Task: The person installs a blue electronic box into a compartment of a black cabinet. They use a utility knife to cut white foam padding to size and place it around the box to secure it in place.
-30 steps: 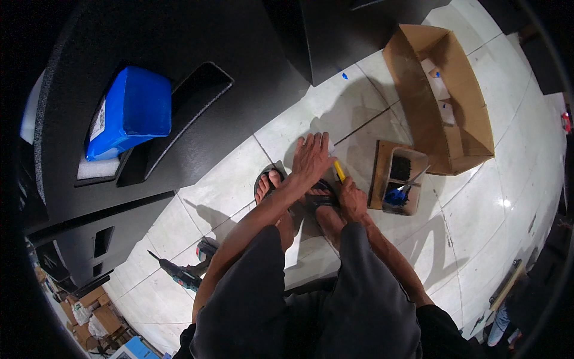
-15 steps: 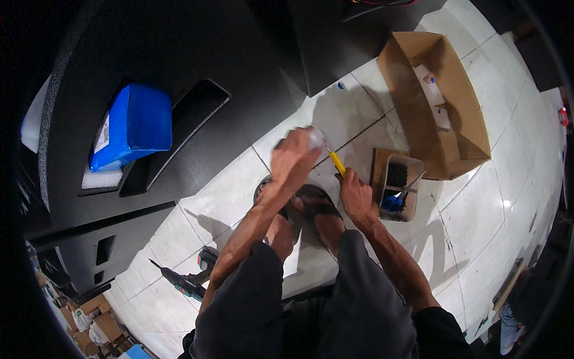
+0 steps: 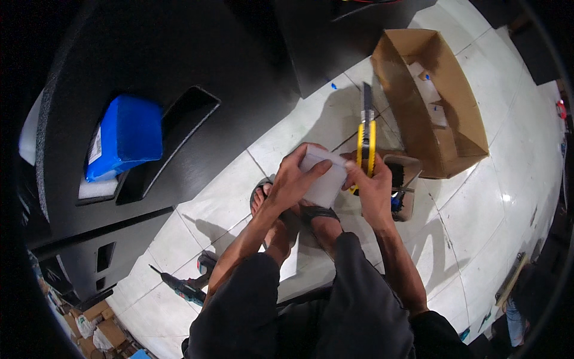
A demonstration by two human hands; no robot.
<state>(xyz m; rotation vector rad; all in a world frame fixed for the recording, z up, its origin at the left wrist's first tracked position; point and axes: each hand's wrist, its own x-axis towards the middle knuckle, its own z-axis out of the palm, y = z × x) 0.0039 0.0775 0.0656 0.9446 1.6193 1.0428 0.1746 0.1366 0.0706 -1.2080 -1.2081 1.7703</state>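
Note:
My left hand (image 3: 291, 186) grips a flat, squarish packet (image 3: 326, 185) that looks wrapped in white foam, with the thumb lying across its face. In my right hand (image 3: 374, 190) is a yellow and black utility knife (image 3: 367, 140). Its blade is out and points away from me, beyond the packet. The fingertips of that same hand touch or come very close to the packet's right edge. Both hands are over the floor in front of my feet.
A long cardboard box (image 3: 457, 128) with white pieces inside stands ahead right. Near my right hand is a divided tray (image 3: 408, 209) of small dark parts. A drill (image 3: 182, 287) lies at left. Black cabinetry (image 3: 239, 72) bears a blue package (image 3: 134, 128).
The knife has swung from pointing at the packet to pointing away from me. My left hand has turned, showing the packet's flat face, and my right fingers have come to its edge.

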